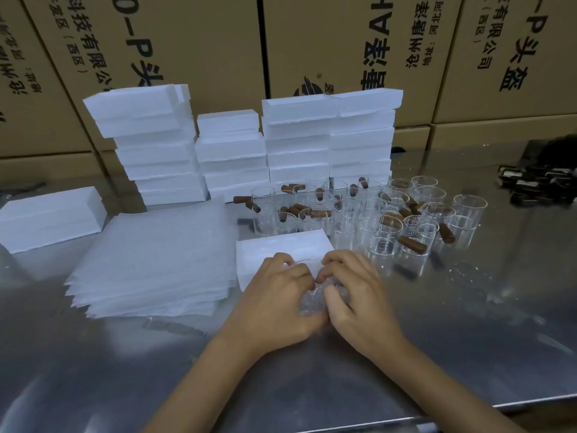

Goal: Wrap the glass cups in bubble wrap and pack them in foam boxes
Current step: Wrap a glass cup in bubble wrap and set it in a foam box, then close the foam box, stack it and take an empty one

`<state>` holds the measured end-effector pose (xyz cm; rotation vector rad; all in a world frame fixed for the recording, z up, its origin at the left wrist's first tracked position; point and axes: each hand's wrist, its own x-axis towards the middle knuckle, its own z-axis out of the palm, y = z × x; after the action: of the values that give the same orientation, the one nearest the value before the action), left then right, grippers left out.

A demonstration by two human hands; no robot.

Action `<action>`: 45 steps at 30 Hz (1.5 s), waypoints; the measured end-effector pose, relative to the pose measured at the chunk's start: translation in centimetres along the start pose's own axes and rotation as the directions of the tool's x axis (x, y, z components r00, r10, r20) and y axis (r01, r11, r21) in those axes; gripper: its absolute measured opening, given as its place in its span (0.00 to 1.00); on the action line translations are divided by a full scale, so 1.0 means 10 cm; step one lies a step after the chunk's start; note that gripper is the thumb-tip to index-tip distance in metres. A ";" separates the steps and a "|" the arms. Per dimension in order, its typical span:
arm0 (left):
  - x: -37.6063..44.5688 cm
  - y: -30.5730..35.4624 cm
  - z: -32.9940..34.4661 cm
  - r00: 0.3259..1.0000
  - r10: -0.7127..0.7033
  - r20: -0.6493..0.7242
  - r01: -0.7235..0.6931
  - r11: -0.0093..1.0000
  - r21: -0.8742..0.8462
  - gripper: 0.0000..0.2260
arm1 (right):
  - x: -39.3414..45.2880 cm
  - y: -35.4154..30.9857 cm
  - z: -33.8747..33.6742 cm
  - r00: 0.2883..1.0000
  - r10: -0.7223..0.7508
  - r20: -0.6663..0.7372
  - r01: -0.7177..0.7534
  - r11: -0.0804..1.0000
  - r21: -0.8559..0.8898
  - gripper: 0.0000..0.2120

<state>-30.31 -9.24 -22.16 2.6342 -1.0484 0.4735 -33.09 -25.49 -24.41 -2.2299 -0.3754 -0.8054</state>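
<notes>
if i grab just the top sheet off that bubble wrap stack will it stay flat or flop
It would probably flop: the sheets in the bubble wrap stack look thin and translucent, with uneven edges. It is likely very light, so a quick pull may drag the sheet beneath. It clearly crumples easily, since the piece bunched between the left hand and right hand has folded tightly.

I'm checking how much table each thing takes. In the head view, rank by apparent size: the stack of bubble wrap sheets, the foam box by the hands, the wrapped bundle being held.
1. Stack of bubble wrap sheets, clearly largest.
2. Foam box, partly hidden by the hands.
3. Wrapped bundle, mostly covered, so its size is unsure.
</notes>
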 end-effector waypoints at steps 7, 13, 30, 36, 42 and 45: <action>0.06 0.03 -0.15 0.928 -0.170 -0.331 0.064 0.949 -0.309 0.10 | 0.07 0.09 -0.08 0.923 0.349 -0.162 -0.293 0.911 0.290 0.20; 0.28 -0.32 -0.40 0.845 -0.413 -0.341 0.248 0.866 -0.434 0.25 | 0.16 0.19 0.04 0.953 0.260 0.156 -0.262 0.965 -0.008 0.23; 0.53 -0.45 -0.26 0.920 -0.379 0.098 0.385 0.922 -0.044 0.29 | 0.38 0.31 0.17 0.942 0.334 0.024 -0.335 0.933 0.132 0.06; 1.45 -1.20 -0.91 0.879 -0.463 -0.109 0.468 0.884 0.015 0.26 | 0.63 0.42 0.23 0.888 0.445 -0.113 -0.372 0.842 0.391 0.04; 2.04 -2.00 -0.73 0.818 -0.571 -0.073 0.563 0.768 0.306 0.35 | 0.65 0.52 0.28 0.892 0.428 -0.144 -0.333 0.839 0.430 0.06; 2.15 -2.24 -0.50 0.818 -0.571 -0.074 0.543 0.723 0.427 0.35 | 0.68 0.57 0.31 0.896 0.425 -0.129 -0.340 0.843 0.417 0.08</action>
<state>-0.88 -4.85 -11.91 3.1743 -0.0998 0.5235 -23.82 -27.07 -24.80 -1.7439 0.0289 -0.6769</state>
